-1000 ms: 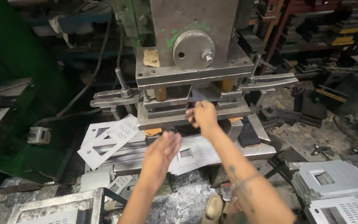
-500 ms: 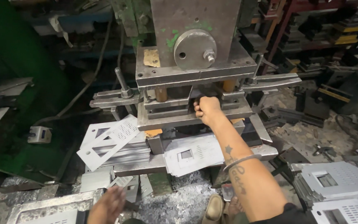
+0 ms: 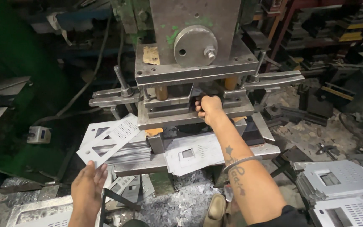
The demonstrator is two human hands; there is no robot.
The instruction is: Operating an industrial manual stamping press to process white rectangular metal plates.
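Note:
A heavy steel press stands in front of me with a die block under its ram. My right hand reaches into the front of the die, fingers curled on something there that I cannot make out. My left hand is low at the left, fingertips touching the near corner of a grey punched metal sheet that lies tilted on a stack of similar sheets. Another punched sheet lies on the press bed under my right forearm.
Formed grey metal covers are piled at the lower right. Metal scrap chips litter the floor below the press, beside a foot in a sandal. A flat metal tray sits at lower left. Dark racks of parts fill the right background.
My left hand pulled back from the press bed, dropped low at the left, then rose to the tilted sheet. My right hand stayed at the die front.

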